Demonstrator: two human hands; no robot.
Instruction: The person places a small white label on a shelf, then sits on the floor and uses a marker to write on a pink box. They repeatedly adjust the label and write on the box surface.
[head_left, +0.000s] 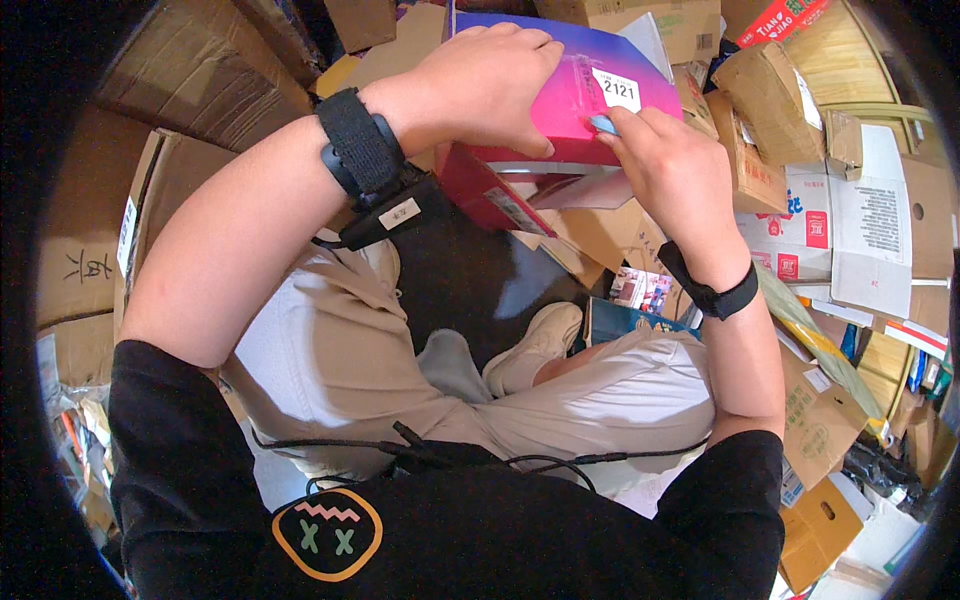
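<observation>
A cardboard box (562, 112) with a purple-to-pink face stands tilted at the top of the view. My left hand (480, 90) lies across its face, fingers spread toward the far side and thumb at the near edge. In my right hand (667, 161) is a small light-blue tool (602, 124), probably a cutter, pinched against the box below a white label (618, 90). Its tip is too small to make out. Clear tape runs over the printed face. Below the near edge, red flaps (491, 191) hang apart and show part of the box's inside.
Tall brown cartons (82, 217) stand close on my left. Small boxes (772, 101) and a flattened white carton (832, 217) crowd the right side. A black device (394, 214) with a cable sits below my left wrist. A dark blue box (637, 322) lies by my shoe.
</observation>
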